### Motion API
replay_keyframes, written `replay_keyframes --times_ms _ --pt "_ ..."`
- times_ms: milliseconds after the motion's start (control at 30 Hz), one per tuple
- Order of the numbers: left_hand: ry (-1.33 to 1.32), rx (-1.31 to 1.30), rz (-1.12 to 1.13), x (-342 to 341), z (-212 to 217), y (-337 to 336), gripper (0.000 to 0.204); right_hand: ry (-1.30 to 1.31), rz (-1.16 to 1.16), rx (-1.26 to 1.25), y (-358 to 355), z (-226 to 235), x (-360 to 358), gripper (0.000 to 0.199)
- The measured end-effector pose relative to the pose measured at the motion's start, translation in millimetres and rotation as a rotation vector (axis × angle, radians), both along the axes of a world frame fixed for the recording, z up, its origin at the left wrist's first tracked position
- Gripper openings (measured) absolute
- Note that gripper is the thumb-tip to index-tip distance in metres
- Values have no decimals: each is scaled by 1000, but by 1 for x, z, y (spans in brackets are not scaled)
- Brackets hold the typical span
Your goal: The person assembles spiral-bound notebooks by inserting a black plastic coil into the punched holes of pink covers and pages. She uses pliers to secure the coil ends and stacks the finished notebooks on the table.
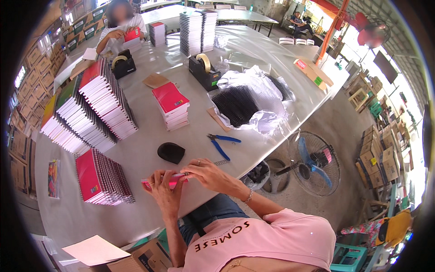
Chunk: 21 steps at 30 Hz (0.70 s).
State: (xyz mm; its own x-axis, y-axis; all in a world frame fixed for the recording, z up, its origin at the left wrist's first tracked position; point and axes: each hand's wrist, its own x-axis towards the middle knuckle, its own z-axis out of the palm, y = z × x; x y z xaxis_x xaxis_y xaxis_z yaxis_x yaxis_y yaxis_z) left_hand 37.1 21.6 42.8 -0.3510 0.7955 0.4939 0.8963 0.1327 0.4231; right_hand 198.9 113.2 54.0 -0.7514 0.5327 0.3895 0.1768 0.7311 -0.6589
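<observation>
At the near edge of the table my left hand [165,190] grips a red-pink notebook [146,183], seen nearly edge-on and mostly covered by the fingers. My right hand [206,174] pinches at the notebook's right end; what lies between those fingertips is too small to make out. Just beyond the right hand a short dark wire coil [222,162] rests on the table. Blue-handled cutting pliers [220,146] lie farther off with their handles spread. Left of them sits a black rounded object [171,153].
Tall stacks of spiral notebooks [102,181] stand at left, a red-covered pile [172,106] ahead. Black coils [235,106] spill from white plastic. Two tape dispensers [204,72] stand farther back. Across the table a person [120,31] handles a red notebook. A fan [312,163] stands right.
</observation>
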Motion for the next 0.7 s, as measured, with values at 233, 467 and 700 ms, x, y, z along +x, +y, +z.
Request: replay_keyframes --times_ms 233,467,700 --pt "-5 -36 22 2 0 -1 32 149 -46 -124 -4 7 -3 22" --pt "-17 -29 4 2 3 -1 29 83 -67 -26 -2 3 -3 15" --pt "-14 -27 -3 2 3 0 28 33 -100 -8 -4 9 -6 12"
